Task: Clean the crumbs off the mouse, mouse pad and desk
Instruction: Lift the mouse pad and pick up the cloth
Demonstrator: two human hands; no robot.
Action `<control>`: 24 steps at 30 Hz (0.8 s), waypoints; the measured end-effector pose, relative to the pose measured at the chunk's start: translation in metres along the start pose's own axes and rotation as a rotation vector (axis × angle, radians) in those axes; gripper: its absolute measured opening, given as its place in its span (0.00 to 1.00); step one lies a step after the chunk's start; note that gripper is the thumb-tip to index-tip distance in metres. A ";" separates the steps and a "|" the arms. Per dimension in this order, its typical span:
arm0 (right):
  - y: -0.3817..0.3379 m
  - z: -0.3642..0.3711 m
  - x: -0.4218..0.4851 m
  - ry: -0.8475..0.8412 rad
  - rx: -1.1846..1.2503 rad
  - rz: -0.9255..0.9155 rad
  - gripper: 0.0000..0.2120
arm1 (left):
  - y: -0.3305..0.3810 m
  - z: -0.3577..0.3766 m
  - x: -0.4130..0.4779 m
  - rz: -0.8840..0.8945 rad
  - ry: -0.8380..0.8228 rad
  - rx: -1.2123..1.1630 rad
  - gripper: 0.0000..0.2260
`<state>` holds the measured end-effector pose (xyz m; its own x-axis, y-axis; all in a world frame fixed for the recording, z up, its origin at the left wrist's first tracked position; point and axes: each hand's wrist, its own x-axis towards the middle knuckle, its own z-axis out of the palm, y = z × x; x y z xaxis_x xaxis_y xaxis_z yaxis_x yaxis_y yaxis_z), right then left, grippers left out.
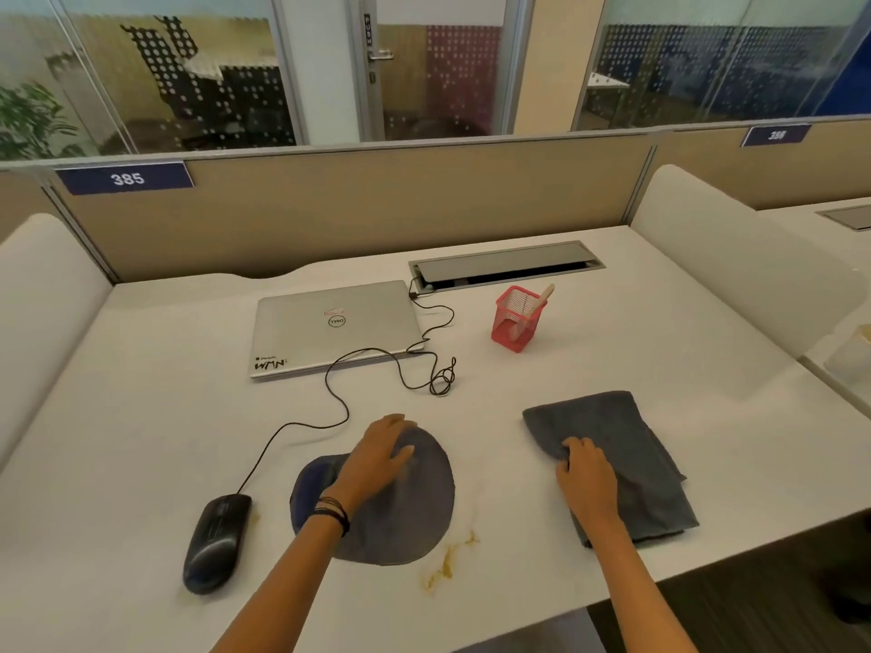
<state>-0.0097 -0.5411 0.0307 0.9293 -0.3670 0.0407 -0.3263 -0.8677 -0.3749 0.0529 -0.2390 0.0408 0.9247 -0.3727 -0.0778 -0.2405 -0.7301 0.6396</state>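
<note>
On the white desk point(141, 417), to the left of the left hand, a black wired mouse point(217, 542) lies off the pad, with a faint yellowish speck by its right side. Its cable point(330, 393) runs away from the person and loops towards a closed silver Dell laptop point(334, 327), which sits beyond that hand. The left hand point(382, 457) lies flat on the dark, rounded mouse pad point(410, 525), fingers spread and relaxed, gripping nothing; black bands circle its wrist. Between the two forearms, just off the pad's near right edge, a trail of yellow crumbs point(447, 560) is strewn on the desk. Beyond the gap between the hands stands a red mesh pen holder point(516, 318) with a wooden stick point(542, 299) leaning in it. The right hand point(587, 478) rests on a folded grey cloth point(627, 445) with its fingers bent at the cloth's left edge; whether they pinch the fabric or only press on it I cannot tell.
</note>
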 end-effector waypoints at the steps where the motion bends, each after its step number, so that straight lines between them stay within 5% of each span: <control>1: 0.000 -0.003 0.001 -0.015 0.075 -0.002 0.11 | -0.005 -0.003 -0.006 0.029 -0.019 0.021 0.18; 5: -0.003 -0.012 -0.001 -0.161 0.229 -0.049 0.16 | -0.024 -0.008 -0.037 0.052 -0.039 0.151 0.20; 10: -0.038 -0.003 -0.010 -0.132 -0.018 -0.176 0.26 | -0.055 -0.016 -0.066 -0.257 0.018 0.413 0.30; 16: -0.105 0.024 -0.019 -0.579 0.327 -0.118 0.22 | -0.068 -0.029 -0.082 -0.365 -0.044 0.304 0.36; 24: -0.143 0.051 -0.011 -0.506 0.338 0.087 0.24 | -0.066 -0.031 -0.090 -0.331 -0.032 0.254 0.35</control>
<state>0.0359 -0.3965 0.0369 0.8955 -0.1556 -0.4170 -0.4091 -0.6567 -0.6335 -0.0051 -0.1400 0.0297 0.9557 -0.1092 -0.2734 -0.0010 -0.9299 0.3679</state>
